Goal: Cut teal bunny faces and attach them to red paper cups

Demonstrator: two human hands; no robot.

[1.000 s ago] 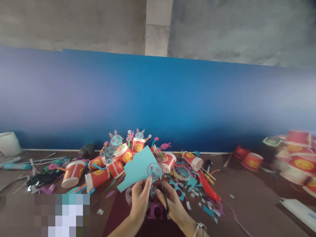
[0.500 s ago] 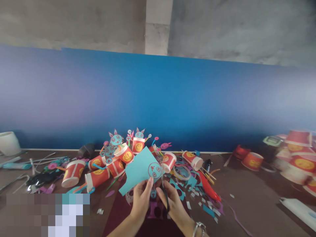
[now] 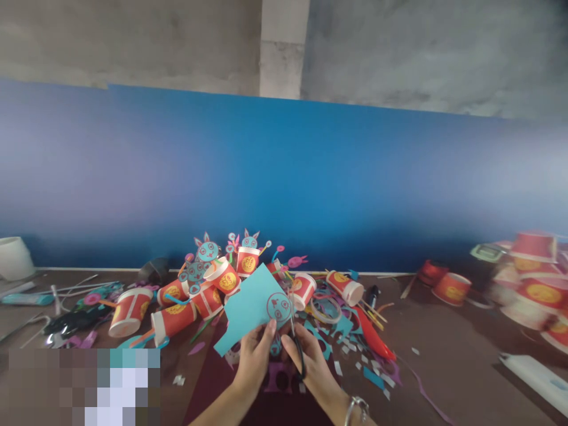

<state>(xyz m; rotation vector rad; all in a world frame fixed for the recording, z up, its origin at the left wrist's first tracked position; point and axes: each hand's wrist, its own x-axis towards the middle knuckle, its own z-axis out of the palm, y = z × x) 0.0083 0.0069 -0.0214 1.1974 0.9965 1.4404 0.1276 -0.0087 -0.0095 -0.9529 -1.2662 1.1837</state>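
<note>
A sheet of light blue paper (image 3: 251, 305) is pinched in my left hand (image 3: 256, 358), thumb on top near the lower edge. At the sheet's right side a round face is drawn in dark red line, with heart shapes in it. My right hand (image 3: 308, 355) is closed around black-handled scissors (image 3: 298, 349). Their blades point up and away, along the paper's right edge beside the drawn circle. Below the hands lies a dark maroon sheet (image 3: 213, 390), with a purple paper scrap (image 3: 278, 378) full of round holes on it.
Red paper cups (image 3: 175, 321) lie heaped behind the sheet, some bearing blue paper animal faces (image 3: 206, 251). Blue and white paper scraps (image 3: 344, 328), a tape roll (image 3: 326, 309) and a red pointed object (image 3: 374, 334) are at right. Stacked cups (image 3: 539, 290) stand far right. A blue panel (image 3: 284, 171) rises behind.
The view has shifted very slightly. The scissor blades look a little closer together; both hands keep nearly the same place and hold.
</note>
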